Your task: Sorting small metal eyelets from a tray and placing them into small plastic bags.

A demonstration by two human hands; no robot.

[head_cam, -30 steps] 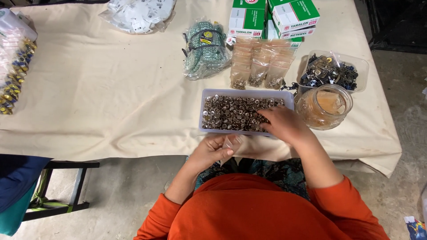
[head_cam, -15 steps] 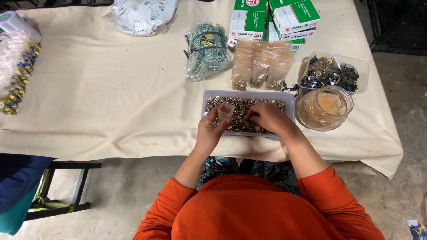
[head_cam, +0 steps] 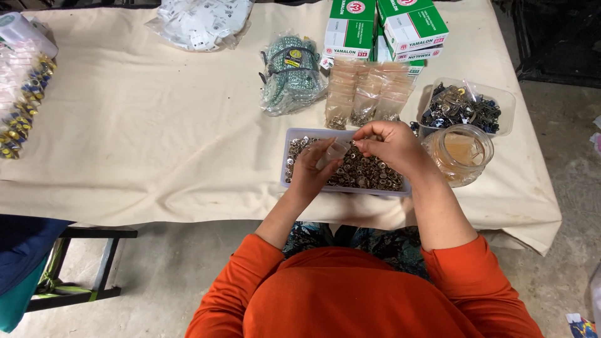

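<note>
Both hands over the shallow pale rectangular tray (head_cam: 294, 134), heaped with small round metal rings or snaps (head_cam: 366, 172), silvery-bronze, shiny, loose. Left hand (head_cam: 311, 169) closed around a small clear plastic bag (head_cam: 333, 153), mouth held up, just above tray middle. Right hand (head_cam: 391, 145) pinched, fingertips (head_cam: 362, 143) together at the bag mouth, apparently gripping a few metal pieces; exact contents of the pinch too small to tell.

Progress, as a judgement: mid-way through bagging. Behind the tray, a row of filled clear bags (head_cam: 369, 94), flat, glossy, small metal bits settled at the bottoms, so several look done. Tray still nearly full, so plenty left. Current bag looks mostly empty, hard to confirm.

Right of the tray: round clear jar (head_cam: 463, 153), amber tint, open top, touching or just beside the tray corner. Behind the jar, clear plastic tub (head_cam: 501, 100) with dark metal hardware, angular, jumbled. Behind the filled bags, green-and-white cardboard boxes (head_cam: 410, 25), stacked. Left-behind the tray, crinkly bag of teal-green items (head_cam: 291, 72). Farther left-behind, bag of white pieces (head_cam: 200, 22). Far left of the tray, at table edge, strips of packets with blue and gold bits (head_cam: 25, 100). All on cream cloth (head_cam: 156, 138), matte, slightly wrinkled, draped over the table. Orange sleeves, soft knit.
</note>
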